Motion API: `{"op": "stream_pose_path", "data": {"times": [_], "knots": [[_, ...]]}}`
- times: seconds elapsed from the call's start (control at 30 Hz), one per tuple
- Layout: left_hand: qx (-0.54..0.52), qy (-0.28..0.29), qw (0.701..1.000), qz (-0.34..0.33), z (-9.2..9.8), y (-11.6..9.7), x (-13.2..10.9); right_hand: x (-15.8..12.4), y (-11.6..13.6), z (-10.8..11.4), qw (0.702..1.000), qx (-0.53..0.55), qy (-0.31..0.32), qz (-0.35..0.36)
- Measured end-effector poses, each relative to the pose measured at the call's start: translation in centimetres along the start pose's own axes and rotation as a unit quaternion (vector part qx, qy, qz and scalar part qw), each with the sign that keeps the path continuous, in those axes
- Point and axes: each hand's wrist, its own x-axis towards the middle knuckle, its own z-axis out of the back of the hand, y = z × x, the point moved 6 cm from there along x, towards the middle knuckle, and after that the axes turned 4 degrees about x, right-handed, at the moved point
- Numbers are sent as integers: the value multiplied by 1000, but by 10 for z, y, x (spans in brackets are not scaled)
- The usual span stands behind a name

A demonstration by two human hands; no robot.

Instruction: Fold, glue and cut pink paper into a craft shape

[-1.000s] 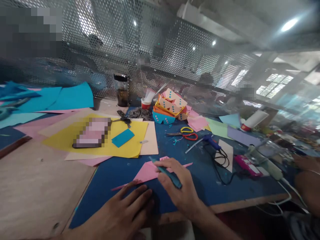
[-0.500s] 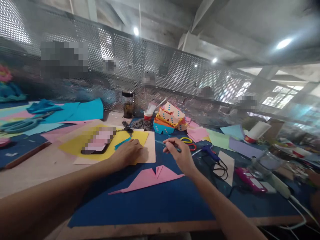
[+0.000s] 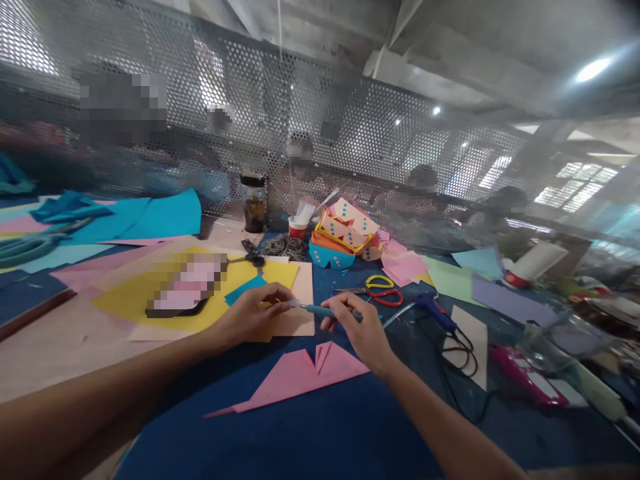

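My right hand point(image 3: 357, 327) is closed round a slim blue-grey pen-shaped tool point(image 3: 320, 311), which points left. At the tool's tip, my left hand point(image 3: 265, 312) pinches with thumb and finger; a small pale bit shows there, too small to name. Under and behind my left hand lie a small blue paper piece point(image 3: 245, 288), yellow paper point(image 3: 280, 272) and a peach sheet point(image 3: 304, 320). A folded pink paper point(image 3: 295, 377) with a notched top edge lies in front of both hands on the dark blue surface point(image 3: 280, 440).
A phone point(image 3: 187, 283) lies left on the papers. Scissors point(image 3: 383, 291), a glue gun point(image 3: 435, 310) with its cord and a magenta case point(image 3: 530, 377) are to the right. Behind stand dotted paper shapes point(image 3: 345, 233), a jar point(image 3: 254, 203) and a mesh screen point(image 3: 350, 133).
My left hand has lifted off the papers and come to the tool's tip. My right hand has lowered slightly, with the tool still in it. The view has shifted a little.
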Motion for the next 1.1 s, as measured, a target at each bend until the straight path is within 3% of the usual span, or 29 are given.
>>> {"op": "stream_pose_path", "data": {"times": [0.53,0.8,1.1], "knots": [[-32,28,999,14,-2,-13,-10,-5,-6,2,1000,-22,6,-6],[-35,45,998,16,-3,-20,-14,-9,-2,-1,996,-70,45,8],[-65,68,994,46,-4,-32,-19,-4,-11,1,997,40,44,-46]]}}
